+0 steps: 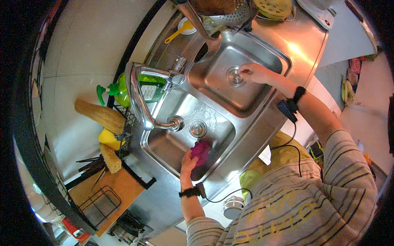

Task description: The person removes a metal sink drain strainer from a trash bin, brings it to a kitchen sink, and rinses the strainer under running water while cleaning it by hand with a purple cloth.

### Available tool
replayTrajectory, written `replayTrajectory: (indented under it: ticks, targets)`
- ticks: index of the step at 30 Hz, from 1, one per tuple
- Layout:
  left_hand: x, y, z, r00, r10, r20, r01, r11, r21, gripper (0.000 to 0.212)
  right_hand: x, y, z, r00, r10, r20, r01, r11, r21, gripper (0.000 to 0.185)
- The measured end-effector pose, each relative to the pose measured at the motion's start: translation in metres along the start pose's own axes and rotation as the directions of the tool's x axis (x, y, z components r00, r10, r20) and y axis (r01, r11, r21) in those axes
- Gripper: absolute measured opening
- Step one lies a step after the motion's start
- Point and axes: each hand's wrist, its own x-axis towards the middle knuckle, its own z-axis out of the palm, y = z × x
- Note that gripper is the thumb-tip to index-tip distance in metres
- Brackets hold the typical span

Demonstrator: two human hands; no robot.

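My left hand [188, 162] grips a bright purple, nubby cloth or scrubber [200, 153] in the nearer-left basin [166, 147] of a stainless steel double sink. Close to that cloth is the basin's round drain strainer [197, 128]. My right hand [254, 73] reaches into the other basin [212, 73], its fingers bent over the second drain strainer [236, 77]. A small dark reddish patch shows at those fingers; whether they pinch something is unclear. The chrome faucet [138, 95] arches over the left basin, and its spout [175, 123] points at the drain area.
Behind the faucet stands a green dish soap pump bottle [150, 89]. Loofahs [101, 115] and a yellow sponge [110, 139] rest at a wire rack. A yellow spoon [178, 32], a perforated metal utensil [234, 13] and a yellow strainer [274, 7] lie beyond. Cables trail from both wrist straps.
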Motion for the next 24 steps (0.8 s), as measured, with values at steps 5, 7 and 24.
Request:
replayTrajectory:
  ticks: [5, 7, 24]
  targets:
    - [-0.042, 0.159, -0.057, 0.966, -0.257, 0.025, 0.195, 0.664, -0.721, 0.024, -0.055, -0.091, -0.030, 0.829, 0.316, 0.462, -0.482, 0.823, 0.301, 0.032]
    - [-0.052, 0.177, -0.065, 0.975, -0.197, -0.103, 0.062, 0.684, -0.727, 0.025, -0.071, -0.111, 0.025, 0.765, 0.295, 0.573, -0.627, 0.544, 0.557, 0.039]
    - [0.070, 0.198, -0.019, 0.914, -0.301, -0.273, -0.330, -0.159, -0.931, 0.040, 0.019, -0.177, 0.214, 0.697, 0.465, 0.546, -0.435, -0.331, 0.838, 0.028]
